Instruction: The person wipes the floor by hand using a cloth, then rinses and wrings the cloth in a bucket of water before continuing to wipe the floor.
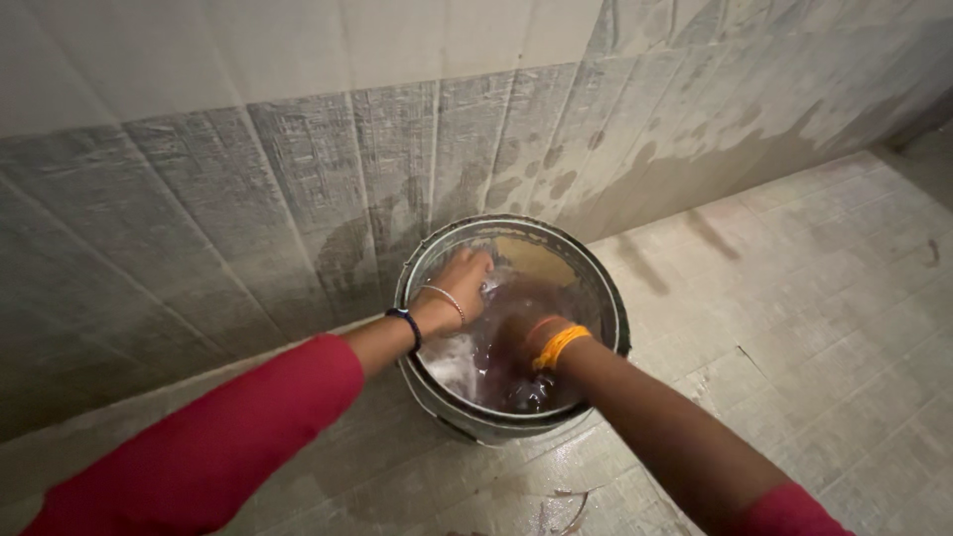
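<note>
A round metal bucket stands on the tiled floor against the wall, holding water and a dark reddish cloth. My left hand reaches in from the left, fingers curled on the wet cloth near the back of the bucket; its wrist bears a thin bangle and a dark band. My right hand is plunged into the water amid the cloth, mostly hidden; an orange thread wraps its wrist. Both arms wear red sleeves.
A grey tiled wall with wet splash marks rises right behind the bucket. The tiled floor spreads to the right, damp in patches. A small bit of debris lies on the floor near the bucket.
</note>
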